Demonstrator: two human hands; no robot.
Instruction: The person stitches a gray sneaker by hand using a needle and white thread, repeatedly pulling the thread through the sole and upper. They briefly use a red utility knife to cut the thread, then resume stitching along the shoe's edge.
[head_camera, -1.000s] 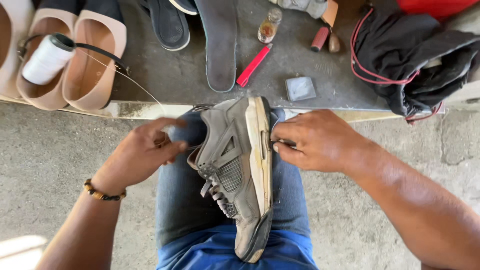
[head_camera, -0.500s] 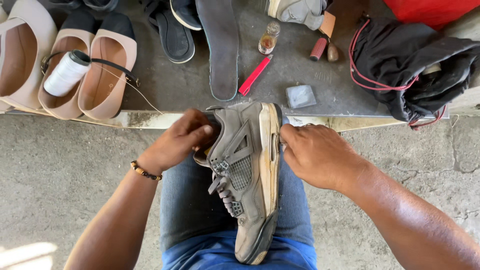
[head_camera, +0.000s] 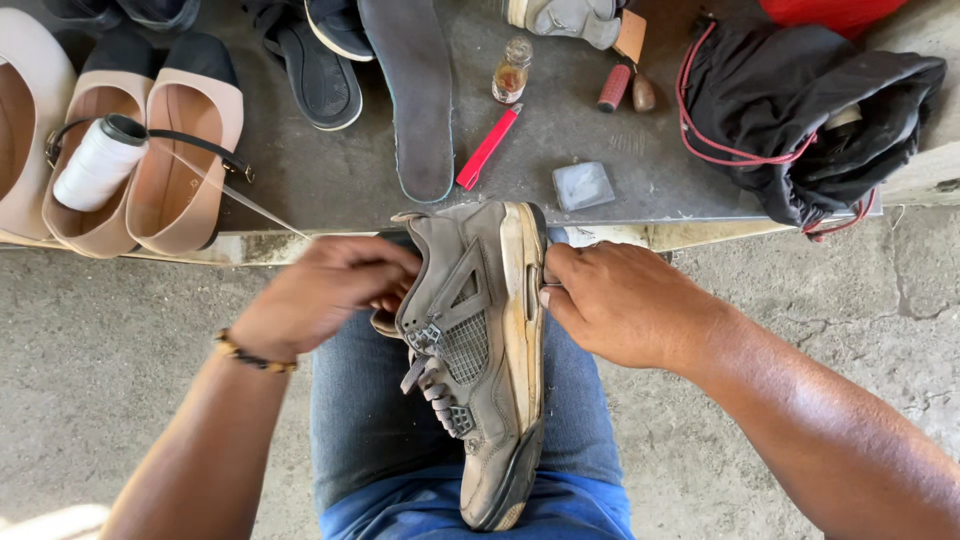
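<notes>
Left hand (head_camera: 320, 300) now curled closed inside grey sneaker (head_camera: 480, 350) on lap, right hand (head_camera: 620, 300) pinching its sole edge, head view shifted slightly.

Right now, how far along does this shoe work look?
Midway, I'd guess. Done: the insole lies out on the bench. In hand: the grey sneaker rests on its side on the lap, left hand at its collar, right hand at the sole edge. Left: any stitches are too small to see.

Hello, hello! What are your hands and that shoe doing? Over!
Left hand grips grey sneaker's collar. Right hand pinches at its sole edge. Sneaker lies sideways on lap. Nothing in the way.
</notes>
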